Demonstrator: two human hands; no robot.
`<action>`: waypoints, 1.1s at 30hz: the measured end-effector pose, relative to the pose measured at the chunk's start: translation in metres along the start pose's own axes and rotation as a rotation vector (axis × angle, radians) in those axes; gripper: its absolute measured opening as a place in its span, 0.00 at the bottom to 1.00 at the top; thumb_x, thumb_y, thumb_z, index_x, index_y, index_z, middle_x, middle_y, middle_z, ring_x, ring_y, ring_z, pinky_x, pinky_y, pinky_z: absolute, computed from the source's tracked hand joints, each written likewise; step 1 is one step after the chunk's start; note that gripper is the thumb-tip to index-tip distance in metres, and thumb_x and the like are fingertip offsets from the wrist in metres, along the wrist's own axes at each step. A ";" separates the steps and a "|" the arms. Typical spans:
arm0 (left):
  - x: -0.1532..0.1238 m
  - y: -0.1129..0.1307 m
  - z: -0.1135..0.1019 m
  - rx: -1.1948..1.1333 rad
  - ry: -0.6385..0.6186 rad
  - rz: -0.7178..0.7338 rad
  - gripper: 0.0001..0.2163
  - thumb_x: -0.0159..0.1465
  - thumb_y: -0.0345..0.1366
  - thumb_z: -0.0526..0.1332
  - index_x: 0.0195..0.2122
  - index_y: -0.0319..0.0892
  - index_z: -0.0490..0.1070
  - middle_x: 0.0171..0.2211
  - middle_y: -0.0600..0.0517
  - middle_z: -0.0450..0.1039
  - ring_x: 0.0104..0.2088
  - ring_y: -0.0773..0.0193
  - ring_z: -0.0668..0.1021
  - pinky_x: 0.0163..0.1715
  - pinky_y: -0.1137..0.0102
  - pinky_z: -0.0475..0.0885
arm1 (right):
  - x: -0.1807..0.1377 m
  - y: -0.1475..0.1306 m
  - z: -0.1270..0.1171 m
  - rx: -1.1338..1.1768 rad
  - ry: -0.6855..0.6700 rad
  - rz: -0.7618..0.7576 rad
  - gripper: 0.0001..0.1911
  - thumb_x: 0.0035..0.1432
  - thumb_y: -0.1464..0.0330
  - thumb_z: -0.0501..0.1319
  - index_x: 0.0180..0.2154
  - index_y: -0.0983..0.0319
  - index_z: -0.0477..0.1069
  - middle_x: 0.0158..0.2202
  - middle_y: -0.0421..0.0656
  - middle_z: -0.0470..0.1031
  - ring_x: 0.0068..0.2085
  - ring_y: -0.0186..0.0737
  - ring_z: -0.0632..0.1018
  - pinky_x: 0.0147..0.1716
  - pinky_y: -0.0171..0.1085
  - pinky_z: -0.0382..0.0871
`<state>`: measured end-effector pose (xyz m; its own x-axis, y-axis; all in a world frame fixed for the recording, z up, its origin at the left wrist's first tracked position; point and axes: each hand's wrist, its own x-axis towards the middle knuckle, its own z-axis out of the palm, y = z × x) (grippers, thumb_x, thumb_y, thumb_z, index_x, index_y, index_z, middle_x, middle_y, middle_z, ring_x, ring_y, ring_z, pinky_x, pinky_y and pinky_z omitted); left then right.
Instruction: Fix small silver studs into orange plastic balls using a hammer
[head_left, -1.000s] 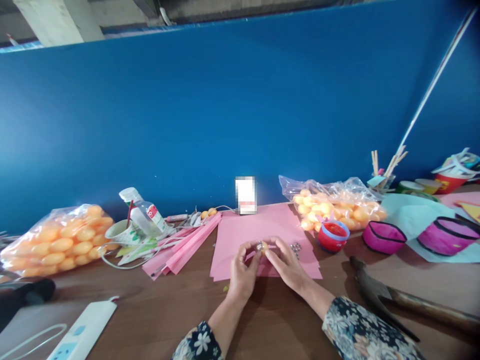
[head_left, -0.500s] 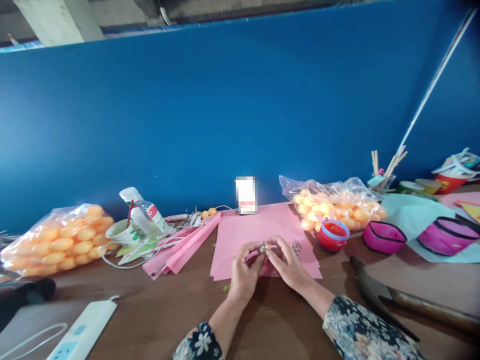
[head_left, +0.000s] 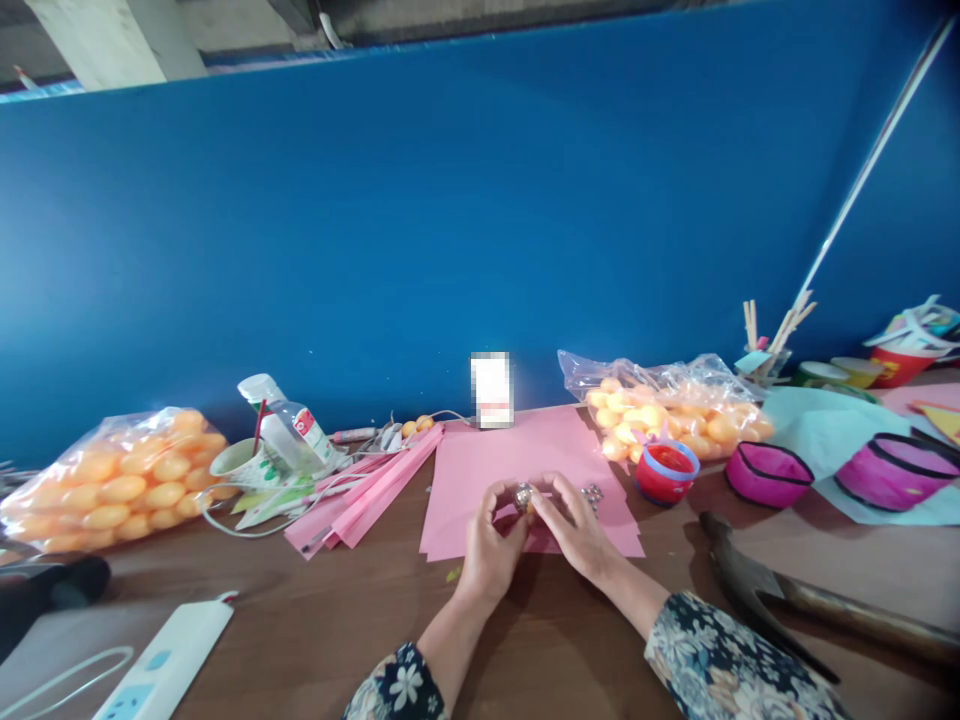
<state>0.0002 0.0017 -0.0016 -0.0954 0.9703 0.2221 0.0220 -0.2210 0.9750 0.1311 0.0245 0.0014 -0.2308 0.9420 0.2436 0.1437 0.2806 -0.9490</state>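
Observation:
Above the pink paper sheets [head_left: 517, 440], my left hand [head_left: 489, 545] and my right hand [head_left: 574, 525] meet at the fingertips. Between them they pinch a small, shiny, silvery round piece [head_left: 523, 495]; its exact kind is too small to make out. My left thumb and forefinger curl around its left side, and the right fingertips close on its right. Just beyond my right hand, a small cluster of silvery beads [head_left: 592, 496] lies on the paper.
A claw hammer [head_left: 817, 605] lies at right, near a red cup [head_left: 666, 475] and magenta fabric pouches [head_left: 769, 474]. Bags of orange balls [head_left: 142, 480] stand left and back right. A power strip [head_left: 165, 660] lies front left; a blue partition [head_left: 450, 220] rises behind.
The shiny piece has turned slightly between my fingertips, and more of its silvery surface shows. Both hands stay in almost the same place.

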 end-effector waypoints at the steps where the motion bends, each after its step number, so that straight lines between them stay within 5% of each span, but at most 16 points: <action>1: 0.000 0.000 0.000 0.013 0.000 0.007 0.14 0.54 0.33 0.62 0.42 0.41 0.66 0.40 0.47 0.72 0.42 0.60 0.75 0.43 0.64 0.70 | 0.000 0.000 0.000 -0.008 0.001 -0.006 0.14 0.57 0.58 0.52 0.40 0.59 0.65 0.39 0.43 0.74 0.39 0.39 0.75 0.39 0.37 0.69; 12: 0.002 0.000 -0.001 0.045 0.051 -0.015 0.15 0.54 0.37 0.62 0.42 0.40 0.66 0.38 0.47 0.73 0.40 0.62 0.75 0.41 0.68 0.71 | 0.005 0.005 0.000 0.082 0.034 -0.034 0.15 0.55 0.57 0.54 0.39 0.60 0.67 0.40 0.45 0.73 0.42 0.41 0.74 0.42 0.40 0.69; 19: 0.005 -0.004 -0.002 -0.008 0.067 -0.081 0.17 0.53 0.38 0.63 0.43 0.40 0.66 0.38 0.47 0.72 0.38 0.63 0.75 0.36 0.71 0.72 | 0.018 -0.013 -0.029 0.231 0.202 0.027 0.16 0.54 0.56 0.55 0.38 0.61 0.66 0.39 0.46 0.72 0.36 0.39 0.76 0.32 0.36 0.72; 24: 0.006 -0.004 -0.003 -0.016 0.065 -0.082 0.17 0.52 0.39 0.63 0.43 0.40 0.66 0.37 0.47 0.72 0.37 0.63 0.76 0.35 0.71 0.72 | 0.017 -0.017 -0.063 -0.137 0.165 0.007 0.14 0.55 0.59 0.53 0.35 0.62 0.67 0.27 0.43 0.72 0.28 0.37 0.74 0.25 0.35 0.69; 29: 0.006 -0.006 -0.004 0.009 0.049 -0.060 0.17 0.53 0.39 0.63 0.43 0.39 0.67 0.39 0.46 0.72 0.39 0.63 0.75 0.38 0.69 0.71 | -0.008 -0.014 -0.081 -0.807 0.041 -0.043 0.06 0.52 0.70 0.53 0.31 0.59 0.69 0.32 0.42 0.74 0.34 0.41 0.75 0.32 0.36 0.66; 33: 0.005 -0.008 -0.003 -0.007 0.033 -0.047 0.17 0.53 0.40 0.63 0.42 0.39 0.67 0.39 0.45 0.72 0.39 0.63 0.75 0.39 0.68 0.71 | -0.020 -0.010 -0.079 -0.945 -0.022 -0.024 0.08 0.53 0.72 0.53 0.31 0.58 0.69 0.33 0.42 0.74 0.33 0.39 0.75 0.30 0.34 0.64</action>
<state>-0.0034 0.0081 -0.0078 -0.1289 0.9759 0.1760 0.0095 -0.1762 0.9843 0.2102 0.0175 0.0219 -0.2605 0.9331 0.2478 0.8566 0.3417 -0.3865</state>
